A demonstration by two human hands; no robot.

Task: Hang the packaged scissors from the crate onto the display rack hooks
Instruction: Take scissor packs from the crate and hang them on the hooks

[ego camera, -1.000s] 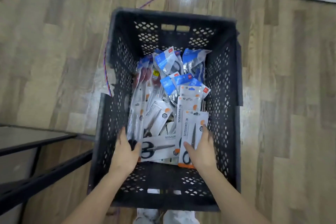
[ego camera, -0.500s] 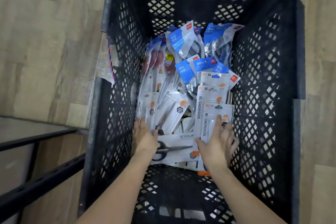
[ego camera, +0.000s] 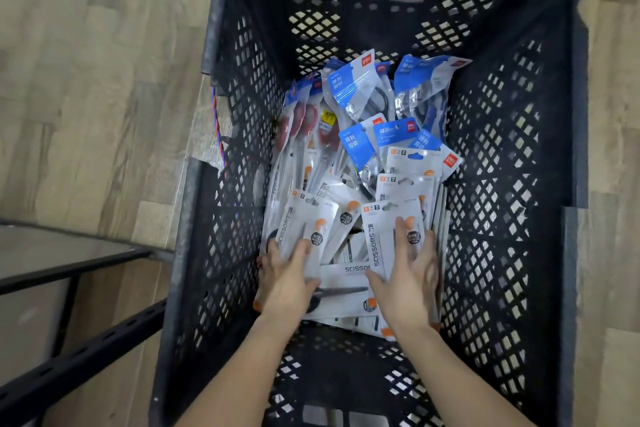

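A black lattice crate [ego camera: 519,184] sits on a wood floor [ego camera: 86,80], seen from above. Inside the crate lies a loose heap of packaged scissors: blue packs [ego camera: 353,87] toward its far wall, white packs toward its near wall. Both bare hands reach into the crate. The left hand [ego camera: 287,281] lies on a white pack [ego camera: 304,229], fingers straight and slightly apart, thumb over the pack's edge. The right hand [ego camera: 408,281] lies flat on another white pack [ego camera: 384,236] beside it, fingers spread, with their tips near the middle of the pack. Whether either hand grips its pack cannot be told. A dark metal rack [ego camera: 69,270] stands left of the crate.
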